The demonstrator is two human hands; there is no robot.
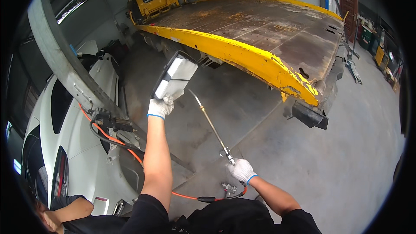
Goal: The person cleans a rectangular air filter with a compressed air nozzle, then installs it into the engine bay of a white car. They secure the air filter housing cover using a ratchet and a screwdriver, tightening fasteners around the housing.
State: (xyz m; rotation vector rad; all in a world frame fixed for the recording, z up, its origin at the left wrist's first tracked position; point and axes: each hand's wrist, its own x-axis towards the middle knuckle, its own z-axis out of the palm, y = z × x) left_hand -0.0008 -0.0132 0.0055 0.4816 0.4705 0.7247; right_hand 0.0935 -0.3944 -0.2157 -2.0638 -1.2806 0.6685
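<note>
The left hand (160,106), in a white knit glove, has its fingers closed on the lower end of a black-framed panel air filter (177,76), raised and tilted in front of the person. The gloved right hand (242,170) has its fingers wrapped round the handle of a long-nozzled air blow gun (211,123), whose bent tip points up toward the filter. An orange hose (184,196) runs below. Beyond stand a gray post (65,56), a white car (82,147) and a yellow flatbed tow truck (260,30).
</note>
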